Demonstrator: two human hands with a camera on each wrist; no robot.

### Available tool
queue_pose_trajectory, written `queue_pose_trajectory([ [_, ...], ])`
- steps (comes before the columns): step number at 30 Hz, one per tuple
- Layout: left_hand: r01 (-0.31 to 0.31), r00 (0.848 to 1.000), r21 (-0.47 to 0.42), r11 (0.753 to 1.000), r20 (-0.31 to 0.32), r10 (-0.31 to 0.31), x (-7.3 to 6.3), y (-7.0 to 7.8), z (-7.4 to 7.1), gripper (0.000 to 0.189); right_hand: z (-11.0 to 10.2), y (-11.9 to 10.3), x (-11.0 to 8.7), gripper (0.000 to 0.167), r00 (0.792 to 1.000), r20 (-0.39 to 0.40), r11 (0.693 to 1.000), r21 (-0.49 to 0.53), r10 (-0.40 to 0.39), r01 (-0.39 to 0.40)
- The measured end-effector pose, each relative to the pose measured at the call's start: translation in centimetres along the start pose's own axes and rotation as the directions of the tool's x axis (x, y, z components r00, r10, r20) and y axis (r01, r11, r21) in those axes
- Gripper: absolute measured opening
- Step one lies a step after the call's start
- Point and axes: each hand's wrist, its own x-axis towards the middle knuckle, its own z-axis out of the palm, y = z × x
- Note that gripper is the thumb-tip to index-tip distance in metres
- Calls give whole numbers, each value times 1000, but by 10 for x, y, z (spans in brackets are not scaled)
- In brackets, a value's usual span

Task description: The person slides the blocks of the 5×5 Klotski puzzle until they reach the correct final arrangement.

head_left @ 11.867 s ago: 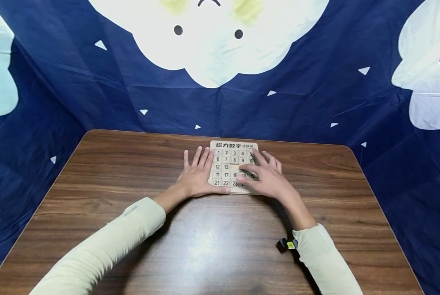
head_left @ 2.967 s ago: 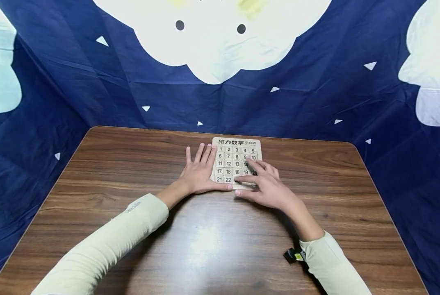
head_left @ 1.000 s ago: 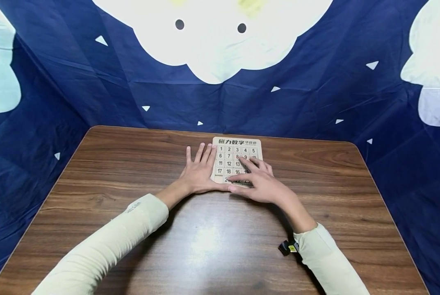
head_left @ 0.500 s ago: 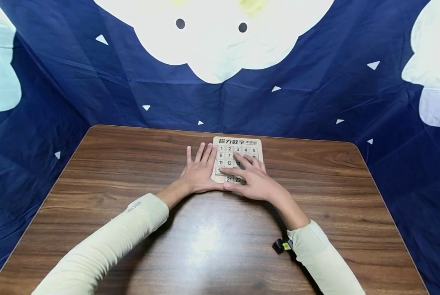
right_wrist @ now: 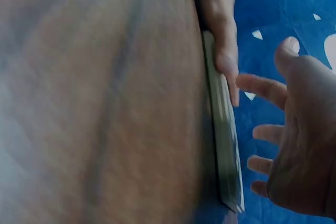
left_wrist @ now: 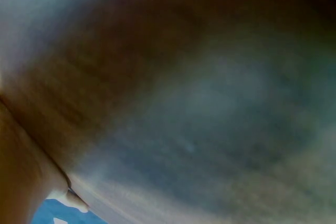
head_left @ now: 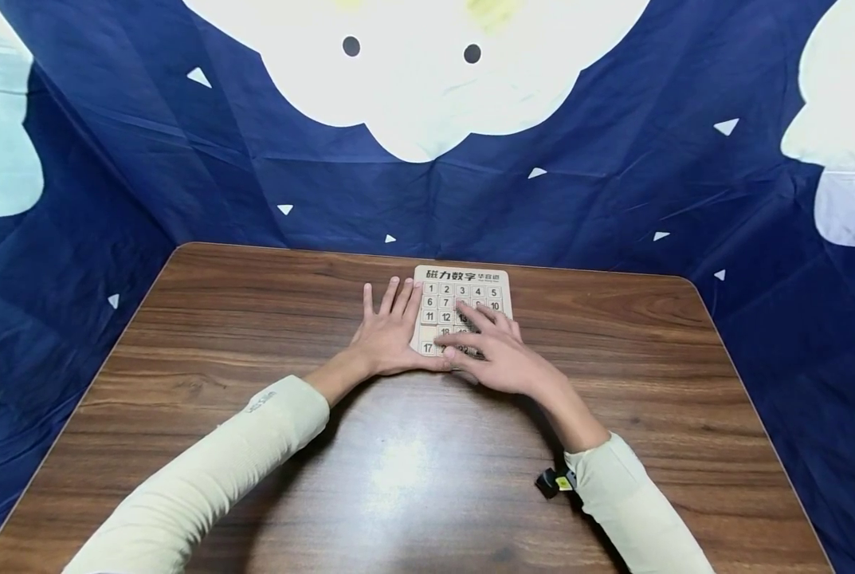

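A pale wooden sliding number puzzle (head_left: pixel 502 281) lies near the far edge of the table in the head view. My left hand (head_left: pixel 384 343) rests flat along its left side, fingers straight and spread, thumb along the near edge. Over the lower right of the board is my right hand (head_left: pixel 502 355), fingers extended, index fingertip at the tiles around the open slot. That slot (head_left: pixel 429 333) is at the left end of the fourth row, with tile 17 (head_left: pixel 428 348) just below it. Several tiles on the right are hidden under the right hand. The right wrist view shows the board (right_wrist: pixel 226 145) edge-on.
The brown wood-grain table (head_left: pixel 398 494) reaches back to a dark blue cloth (head_left: pixel 327 207) with white cloud shapes. A small black device (head_left: pixel 547 482) is at the right wrist. The left wrist view is mostly blurred table surface.
Earlier, tiles 21 and 22 shifted right, leaving the bottom-left slot vacant. In the last half second, tile 17 moved down into it, and my right index finger drew slightly nearer me.
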Motion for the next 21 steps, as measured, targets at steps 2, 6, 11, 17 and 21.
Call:
queue_pose_trajectory([
  [2,7,1000,-4,1000,1,-7,0,0,0,157,-4,3,1,44,1000,-25,1000,-7,19,-19],
  [6,10,1000,-2,1000,3,-10,0,0,0,160,-7,4,4,45,999,-19,998,-40,49,-50],
  [11,2,1000,11,1000,-6,-2,1,-2,2,159,0,-2,11,48,999,17,998,-48,47,-46],
  [17,9,1000,12,1000,-6,-9,2,-1,2,158,-2,-4,10,49,1000,5,999,-37,19,-18],
  [21,7,1000,0,1000,-1,-7,1,-1,0,159,-8,5,2,44,996,-76,998,-49,41,-44],
])
